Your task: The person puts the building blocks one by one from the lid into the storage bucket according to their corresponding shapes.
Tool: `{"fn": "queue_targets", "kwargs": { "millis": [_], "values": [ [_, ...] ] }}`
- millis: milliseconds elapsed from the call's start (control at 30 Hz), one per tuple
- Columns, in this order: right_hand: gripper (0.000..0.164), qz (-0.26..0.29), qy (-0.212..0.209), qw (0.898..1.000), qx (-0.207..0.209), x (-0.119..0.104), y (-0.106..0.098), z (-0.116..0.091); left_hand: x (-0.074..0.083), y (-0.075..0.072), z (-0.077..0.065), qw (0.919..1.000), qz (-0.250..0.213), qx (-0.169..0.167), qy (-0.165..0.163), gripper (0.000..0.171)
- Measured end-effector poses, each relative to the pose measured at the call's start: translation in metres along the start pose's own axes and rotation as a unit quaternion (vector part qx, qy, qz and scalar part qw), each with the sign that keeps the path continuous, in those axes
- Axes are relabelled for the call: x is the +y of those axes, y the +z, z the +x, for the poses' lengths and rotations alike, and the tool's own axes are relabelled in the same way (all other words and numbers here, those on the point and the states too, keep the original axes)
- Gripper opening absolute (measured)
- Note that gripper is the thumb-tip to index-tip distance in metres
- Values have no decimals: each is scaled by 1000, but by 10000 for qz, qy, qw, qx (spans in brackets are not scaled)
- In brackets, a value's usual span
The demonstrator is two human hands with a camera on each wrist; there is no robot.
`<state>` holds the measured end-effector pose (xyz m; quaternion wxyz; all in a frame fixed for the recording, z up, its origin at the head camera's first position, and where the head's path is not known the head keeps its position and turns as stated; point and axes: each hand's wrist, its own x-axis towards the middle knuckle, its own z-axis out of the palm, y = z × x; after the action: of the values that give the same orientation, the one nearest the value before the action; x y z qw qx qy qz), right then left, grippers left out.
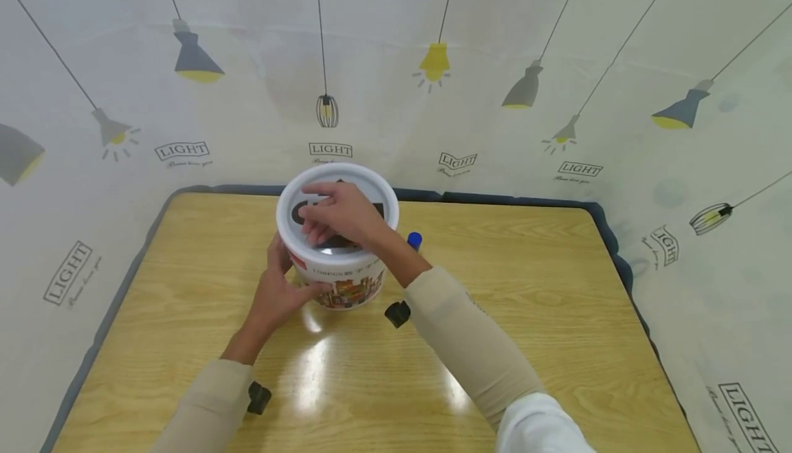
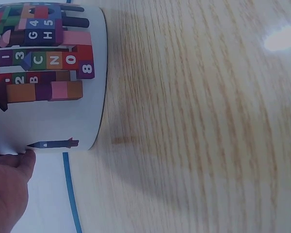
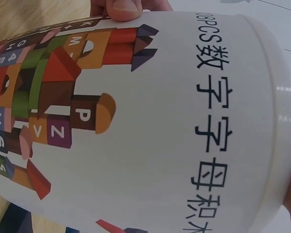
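A white round bucket (image 1: 346, 271) stands upright on the table, printed with colourful letter and number blocks. Its pale lid (image 1: 337, 168) has dark cut-out shapes. My left hand (image 1: 286, 295) grips the bucket's left side, thumb across the front and fingers behind it. In the left wrist view, fingertips (image 2: 26, 165) press against the printed wall. My right hand (image 1: 343, 216) is over the lid, index finger extended to the left and the other fingers bent down by the cut-outs. Nothing shows in its grasp; the undersides of those fingers are hidden.
A blue cylinder-shaped thing (image 1: 414, 240) is just right of the bucket, partly behind the right forearm. The wooden table (image 1: 495, 267) has a dark edging (image 1: 495, 198) along the back, against a pale curtain (image 1: 383, 109) printed with lamps.
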<state>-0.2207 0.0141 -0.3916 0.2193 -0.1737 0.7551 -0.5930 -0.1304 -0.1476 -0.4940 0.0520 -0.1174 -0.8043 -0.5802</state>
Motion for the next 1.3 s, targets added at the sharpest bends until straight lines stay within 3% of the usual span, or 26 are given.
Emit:
{"fn": "queue_targets", "kwargs": {
  "millis": [333, 633, 967, 1300],
  "values": [
    [49, 97, -119, 9999, 79, -5, -12, -8, -1, -2, 1, 10000, -23, -27, -2, 122],
    [46, 44, 216, 9991, 361, -6, -34, -19, -1, -4, 2, 10000, 0, 21, -22, 122],
    [44, 109, 41, 9970, 765, 7, -53, -37, -2, -1, -1, 9999, -30, -26, -157, 121],
    [41, 524, -20, 9906, 1264, 19, -76, -51, -4, -1, -1, 10000, -3, 1, 3, 124]
  ]
}}
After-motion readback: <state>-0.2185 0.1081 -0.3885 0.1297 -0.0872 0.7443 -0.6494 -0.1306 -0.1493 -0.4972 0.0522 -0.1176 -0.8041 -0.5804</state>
